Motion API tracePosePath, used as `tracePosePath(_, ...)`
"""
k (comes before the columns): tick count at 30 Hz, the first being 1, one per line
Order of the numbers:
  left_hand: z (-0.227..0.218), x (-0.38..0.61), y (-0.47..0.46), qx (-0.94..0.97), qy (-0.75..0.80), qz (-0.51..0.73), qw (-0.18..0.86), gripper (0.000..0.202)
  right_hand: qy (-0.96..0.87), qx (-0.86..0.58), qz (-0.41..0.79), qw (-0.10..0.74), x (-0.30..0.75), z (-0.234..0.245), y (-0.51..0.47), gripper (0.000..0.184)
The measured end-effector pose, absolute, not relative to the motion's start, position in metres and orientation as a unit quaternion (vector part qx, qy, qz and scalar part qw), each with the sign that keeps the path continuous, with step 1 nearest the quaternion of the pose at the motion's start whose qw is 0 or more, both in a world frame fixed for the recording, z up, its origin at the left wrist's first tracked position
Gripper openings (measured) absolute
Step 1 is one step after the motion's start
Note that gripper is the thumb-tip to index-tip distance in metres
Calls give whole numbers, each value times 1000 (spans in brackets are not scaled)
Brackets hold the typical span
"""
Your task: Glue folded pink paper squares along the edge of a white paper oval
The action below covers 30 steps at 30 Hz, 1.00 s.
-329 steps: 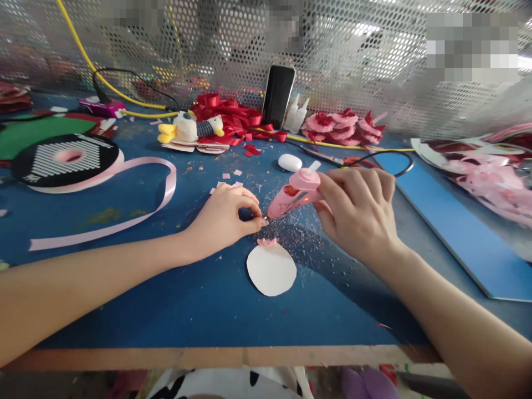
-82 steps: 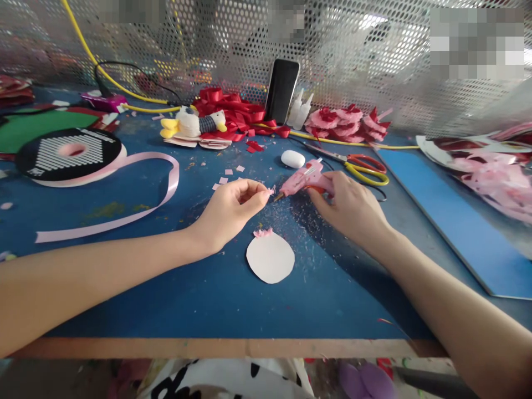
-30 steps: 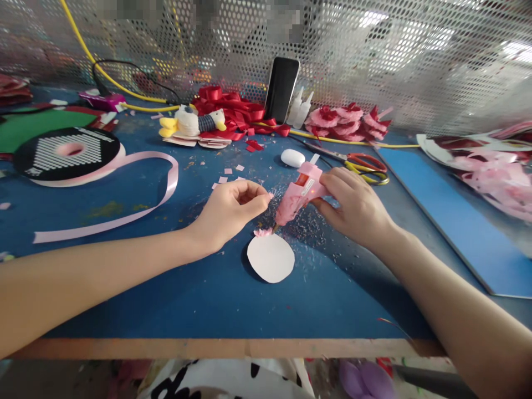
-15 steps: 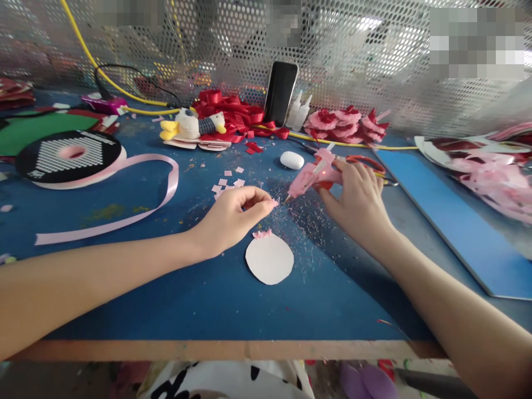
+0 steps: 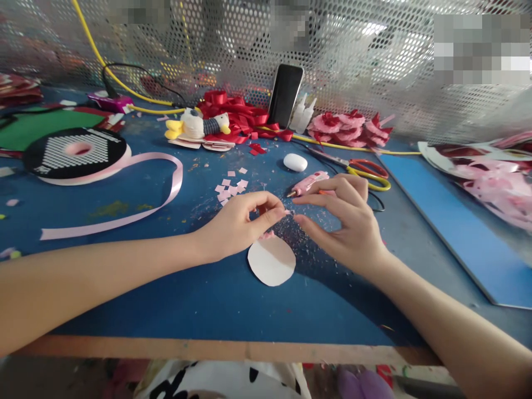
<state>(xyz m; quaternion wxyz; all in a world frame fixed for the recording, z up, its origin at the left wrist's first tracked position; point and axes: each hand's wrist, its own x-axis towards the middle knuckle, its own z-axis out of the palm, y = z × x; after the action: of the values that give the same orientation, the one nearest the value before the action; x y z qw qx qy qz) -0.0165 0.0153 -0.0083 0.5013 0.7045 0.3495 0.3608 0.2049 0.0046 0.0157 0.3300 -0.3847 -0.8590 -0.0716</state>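
The glue gun [image 5: 308,182] now lies mid-frame, likely to free the spread right hand [image 5: 347,224]; the left hand [image 5: 245,224] pinches a pink bit [image 5: 287,212].

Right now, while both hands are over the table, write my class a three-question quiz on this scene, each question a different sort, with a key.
1. True or false: the phone stands farther back on the table than the white disc.
2. Which pinches the small pink piece?
A) left hand
B) right hand
C) neither
3. Fill in: the scissors have one orange-red handle and one ____ handle.

Key: 1. True. 2. A. 3. Yellow.
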Motion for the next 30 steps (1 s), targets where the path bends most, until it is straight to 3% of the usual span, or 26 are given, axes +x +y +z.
tracePosePath(7, -6, -17, 13, 724, 348, 339, 490, 21, -855, -383, -54, 345, 200, 14, 0, 15)
tracePosePath(15, -9, -15, 14, 700, 349, 349, 515, 24, -847, -390, -53, 357, 200, 14, 0, 1)
tracePosePath(17, -10, -15, 16, 690, 352, 357, 522, 26, -837, -394, -40, 378, 204, 15, 3, 7)
tracePosePath(21, -13, -16, 21, 681, 366, 382, 506, 27, -780, -456, 15, 427, 220, 19, 15, 41)
tracePosePath(24, -16, -16, 23, 669, 372, 397, 507, 27, -734, -559, -11, 386, 241, 24, 32, 47)
tracePosePath(27, -18, -16, 24, 631, 374, 415, 539, 27, -754, -579, -103, 292, 274, 25, 57, 29)
tracePosePath(30, -19, -15, 24, 617, 368, 421, 554, 28, -768, -563, -138, 271, 309, 25, 89, 23)
